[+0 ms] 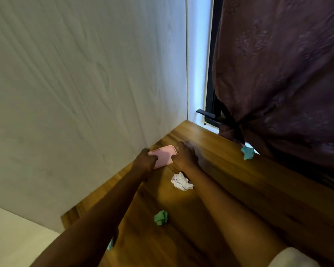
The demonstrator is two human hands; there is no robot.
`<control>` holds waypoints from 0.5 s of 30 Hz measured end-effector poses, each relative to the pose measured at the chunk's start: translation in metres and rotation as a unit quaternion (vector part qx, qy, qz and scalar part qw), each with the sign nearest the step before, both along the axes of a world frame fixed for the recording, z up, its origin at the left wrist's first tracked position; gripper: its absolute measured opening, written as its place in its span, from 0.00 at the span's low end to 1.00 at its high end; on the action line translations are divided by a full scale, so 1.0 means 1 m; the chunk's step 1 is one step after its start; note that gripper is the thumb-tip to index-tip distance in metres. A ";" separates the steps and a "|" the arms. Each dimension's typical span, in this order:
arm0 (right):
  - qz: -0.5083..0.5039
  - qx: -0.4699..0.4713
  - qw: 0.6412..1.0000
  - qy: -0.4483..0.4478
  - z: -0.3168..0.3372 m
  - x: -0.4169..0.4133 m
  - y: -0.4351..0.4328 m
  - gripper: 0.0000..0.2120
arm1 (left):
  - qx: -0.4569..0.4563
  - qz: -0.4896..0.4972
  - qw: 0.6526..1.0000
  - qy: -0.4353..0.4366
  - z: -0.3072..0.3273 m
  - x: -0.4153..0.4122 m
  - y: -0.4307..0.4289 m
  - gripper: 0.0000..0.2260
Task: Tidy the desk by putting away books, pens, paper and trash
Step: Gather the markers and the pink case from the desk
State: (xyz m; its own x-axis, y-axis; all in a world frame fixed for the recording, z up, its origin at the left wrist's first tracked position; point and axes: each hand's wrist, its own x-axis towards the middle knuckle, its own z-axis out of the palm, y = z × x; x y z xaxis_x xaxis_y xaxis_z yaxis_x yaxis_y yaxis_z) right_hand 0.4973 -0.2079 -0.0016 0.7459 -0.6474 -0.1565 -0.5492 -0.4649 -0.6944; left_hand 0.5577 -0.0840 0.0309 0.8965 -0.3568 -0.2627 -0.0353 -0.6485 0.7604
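Pink book (163, 156) lies mid-frame on the wooden surface (229, 189), close to the wall. My left grip (146, 159) clasps its left edge. My right grip (183, 158) meets the right edge, too blurred to tell if it clasps. I'd lift it level, clearing the crumpled white paper (181, 182).

I see a pink book (163, 157) far left on the surface (229, 189), white wad (181, 181) near it. Green wad (161, 217) lies nearer, teal wad (247, 152) far right.
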 end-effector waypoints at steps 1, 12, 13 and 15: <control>-0.002 -0.007 1.000 0.007 -0.002 0.003 0.002 0.23 | 0.008 -0.011 1.000 -0.001 -0.002 0.002 -0.003 0.20; -0.187 0.161 0.956 -0.158 0.029 -0.001 0.015 0.17 | -0.185 -0.009 0.981 0.065 0.031 0.000 0.005 0.20; -0.199 0.146 0.950 -0.192 0.043 -0.014 0.028 0.17 | -0.220 -0.009 0.973 0.061 0.036 -0.006 0.012 0.20; -0.208 0.137 0.934 -0.258 0.064 -0.043 0.053 0.14 | -0.283 -0.001 0.957 0.064 0.040 -0.018 0.027 0.19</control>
